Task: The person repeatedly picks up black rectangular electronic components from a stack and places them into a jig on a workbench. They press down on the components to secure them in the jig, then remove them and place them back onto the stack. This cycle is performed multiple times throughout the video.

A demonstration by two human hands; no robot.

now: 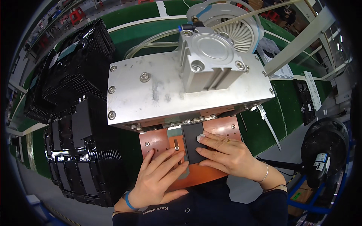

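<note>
Under the press (188, 88), both hands are pressing a dark part (191, 142) onto the orange plate (156, 141): right hand (222, 152) flat on it, left hand (160, 175) open beside it.

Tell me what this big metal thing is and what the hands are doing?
The picture comes from a camera worn on a person's head, looking down. The big grey metal block is part of a press machine, with an air cylinder on top. Underneath lies an orange plate. Both hands rest on it: the left hand lies flat, and the right hand presses a small dark rectangular part onto the plate. To the left stand stacks of black plastic trays. A black fan sits on the right.
</note>
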